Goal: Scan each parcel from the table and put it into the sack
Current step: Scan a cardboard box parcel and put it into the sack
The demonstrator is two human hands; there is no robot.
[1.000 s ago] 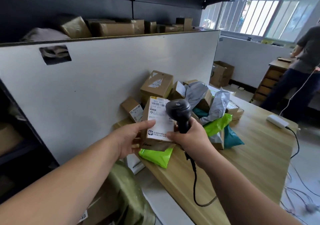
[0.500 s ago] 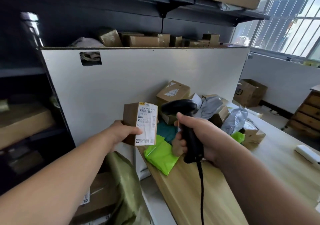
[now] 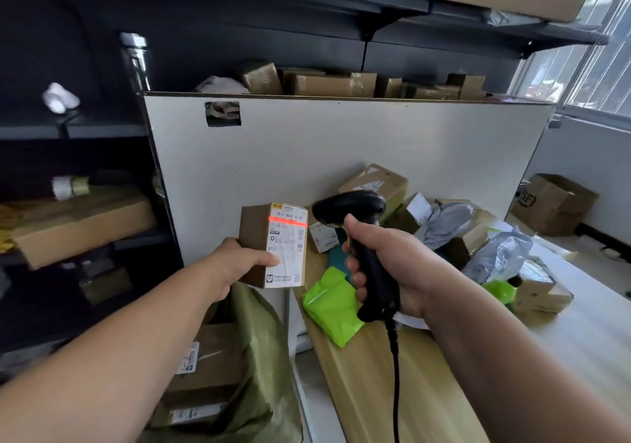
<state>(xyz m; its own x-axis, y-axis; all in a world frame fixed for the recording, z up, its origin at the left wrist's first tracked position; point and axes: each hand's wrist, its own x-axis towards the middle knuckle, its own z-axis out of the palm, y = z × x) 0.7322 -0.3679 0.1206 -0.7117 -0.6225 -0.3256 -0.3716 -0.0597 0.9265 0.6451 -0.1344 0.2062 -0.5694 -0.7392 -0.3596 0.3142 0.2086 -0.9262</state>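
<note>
**Red scan line on the label of the parcel in my hand**

A white partition board [image 3: 358, 149] stands across the view, with the wooden table [image 3: 375, 395] running along its right part. Below the table's near end, to the left, sits the olive-green sack [image 3: 263, 340], its mouth open and cardboard boxes [image 3: 211, 360] lying inside. A pile of parcels [image 3: 454, 234], brown boxes and grey plastic bags, is heaped on the table against the board.

My left hand [image 3: 239, 265] holds a small cardboard parcel [image 3: 254, 237] upright in the air in front of the board, above the sack and left of the table's end. My thumb lies across the lower part of its white shipping label [image 3: 290, 254]; my other fingers are hidden behind the box.

My right hand [image 3: 396, 265] is curled round the handle of a black barcode scanner [image 3: 355, 207]. The scanner's head is just right of the parcel, apart from it and pointing at it, and its cable [image 3: 395, 374] hangs down over the table.

A lime-green mailer [image 3: 329, 313] lies on the table's near corner under the scanner. A red scan line [image 3: 288, 221] crosses the top of the label
</note>
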